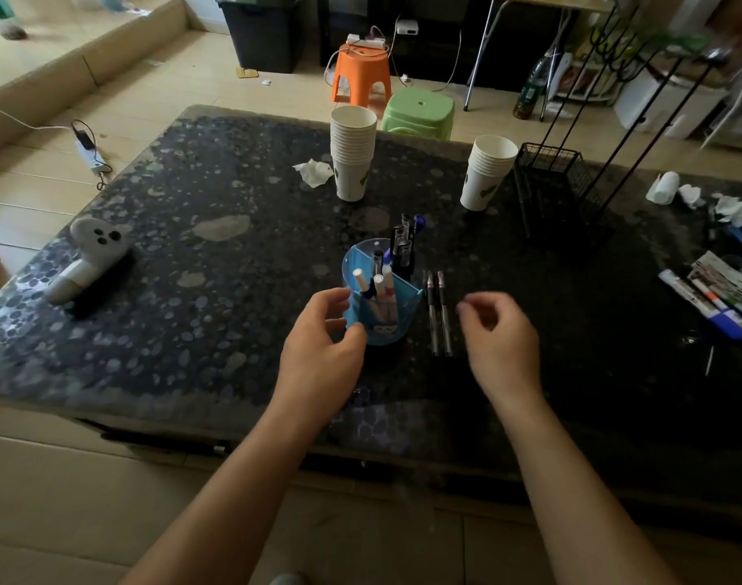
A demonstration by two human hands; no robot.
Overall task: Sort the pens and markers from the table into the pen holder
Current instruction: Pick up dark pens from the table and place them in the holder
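A blue translucent pen holder point(371, 308) with divided compartments stands on the dark speckled table point(192, 289). White markers point(379, 289) stand in its near compartment and black pens point(405, 247) in the far one. Two dark pens point(438, 314) lie side by side on the table just right of the holder. My left hand point(322, 344) curls around the holder's left side, thumb and fingers touching or nearly touching it. My right hand point(500, 335) hovers right of the two pens, fingers loosely bent, holding nothing.
Two stacks of paper cups point(352, 154) point(485, 173) stand behind the holder. A black wire basket point(550, 179) is at the back right, with crumpled tissues point(694, 196) and more markers point(715, 306) at the right edge. A white handheld device point(86, 259) lies at the left.
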